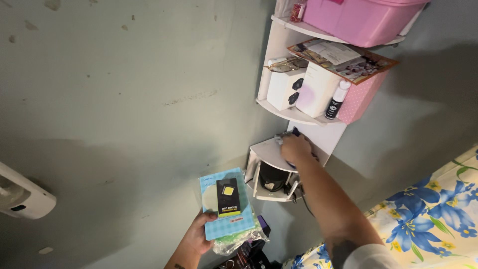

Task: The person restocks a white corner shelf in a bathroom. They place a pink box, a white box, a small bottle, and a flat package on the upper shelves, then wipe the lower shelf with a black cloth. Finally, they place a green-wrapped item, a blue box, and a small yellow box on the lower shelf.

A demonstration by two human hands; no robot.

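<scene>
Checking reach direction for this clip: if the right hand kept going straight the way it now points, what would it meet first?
The right hand points up and into the corner, resting on the white corner shelf. Straight on, it would probably first meet the shelf's white back panel just beyond the fingers, though depth is hard to judge.

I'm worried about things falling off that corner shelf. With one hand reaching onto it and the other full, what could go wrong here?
The right hand reaches onto a narrow shelf, so a bump could shake the white boxes and small bottle on the tier above. The papers lying on top overhang the pink box and might slide off. The left hand holds a blue packet together with a loose plastic bag, which could slip.
</scene>
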